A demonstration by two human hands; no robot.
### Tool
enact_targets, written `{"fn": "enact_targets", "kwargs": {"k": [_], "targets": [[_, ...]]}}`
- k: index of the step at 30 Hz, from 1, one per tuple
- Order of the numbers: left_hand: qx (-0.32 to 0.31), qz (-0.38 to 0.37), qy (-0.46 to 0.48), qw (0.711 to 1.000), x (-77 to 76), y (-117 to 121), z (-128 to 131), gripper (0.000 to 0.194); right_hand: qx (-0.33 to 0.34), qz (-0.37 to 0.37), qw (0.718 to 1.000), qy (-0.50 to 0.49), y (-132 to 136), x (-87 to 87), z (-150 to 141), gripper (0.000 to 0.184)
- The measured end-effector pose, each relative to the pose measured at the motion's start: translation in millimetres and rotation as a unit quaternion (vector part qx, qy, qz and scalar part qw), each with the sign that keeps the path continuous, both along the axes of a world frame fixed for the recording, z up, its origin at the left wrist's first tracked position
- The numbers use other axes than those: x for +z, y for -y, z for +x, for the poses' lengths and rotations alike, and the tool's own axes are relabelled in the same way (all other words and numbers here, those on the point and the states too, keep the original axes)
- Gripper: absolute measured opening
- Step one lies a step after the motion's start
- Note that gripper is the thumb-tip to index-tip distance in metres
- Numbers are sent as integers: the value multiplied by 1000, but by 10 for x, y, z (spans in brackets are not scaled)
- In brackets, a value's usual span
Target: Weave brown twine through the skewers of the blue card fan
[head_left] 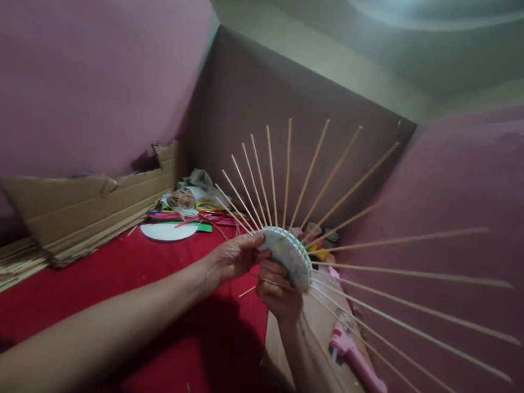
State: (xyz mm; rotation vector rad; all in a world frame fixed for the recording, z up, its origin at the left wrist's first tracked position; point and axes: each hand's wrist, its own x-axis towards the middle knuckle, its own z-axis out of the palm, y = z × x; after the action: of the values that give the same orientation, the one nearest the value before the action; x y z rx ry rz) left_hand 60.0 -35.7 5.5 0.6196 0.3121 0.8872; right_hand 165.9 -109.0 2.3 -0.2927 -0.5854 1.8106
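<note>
The disc (291, 259), pale and faintly patterned, is held up in front of the wearer, above the work surface, with long thin sticks (286, 174) fanned out from its laced rim (304, 248) over the upper and right sides. The left hand (237, 254) is clamped on the disc at its left edge, thumb laid on the near face; the right hand (279, 288) is closed on the lower part with folded fingers, just beside the left. What the fingertips do behind the disc cannot be told. The piece should be light for its spread, and the disc probably stiff enough to take a firm pinch. The sticks are judged springy but brittle: a sideways load near the rim could snap one or work it loose. Hold should therefore be taken on the disc face and edge, not on the sticks, whose outer ends stand free and would catch easily on nearby objects. Smooth stick surfaces may turn under the fingers. Beneath the hands lies a red cloth (175, 299); to the right, a pink glue gun (358, 358) rests on a wooden board (280, 351). Farther off on the left are a white oval (169, 232) and a torn cardboard sheet (100, 207)
</note>
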Motion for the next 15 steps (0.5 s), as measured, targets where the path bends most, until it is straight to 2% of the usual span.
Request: {"fn": "enact_targets", "kwargs": {"k": [2, 5, 7, 10, 12, 15], "targets": [[17, -5, 4, 1000, -14, -77, -28, 6, -24, -12, 998, 63, -49, -44, 52, 6], [64, -10, 20, 998, -5, -211, -106, 8, -48, -18, 993, 102, -82, -123, 146, 9], [90, -23, 28, 995, 0, -278, -160, 11, -101, 2, 984, 148, -51, -162, 194, 26], [114, -34, 26, 993, -18, -332, -203, 14, -174, 75, 957, 219, 35, -170, 218, 47], [128, -47, 23, 990, -38, -347, -206, 16, -178, 115, 950, 229, 77, -149, 207, 50], [138, -58, 29, 988, -64, -358, -197, 20, -179, 125, 956, 196, 78, -135, 184, 44]]}}
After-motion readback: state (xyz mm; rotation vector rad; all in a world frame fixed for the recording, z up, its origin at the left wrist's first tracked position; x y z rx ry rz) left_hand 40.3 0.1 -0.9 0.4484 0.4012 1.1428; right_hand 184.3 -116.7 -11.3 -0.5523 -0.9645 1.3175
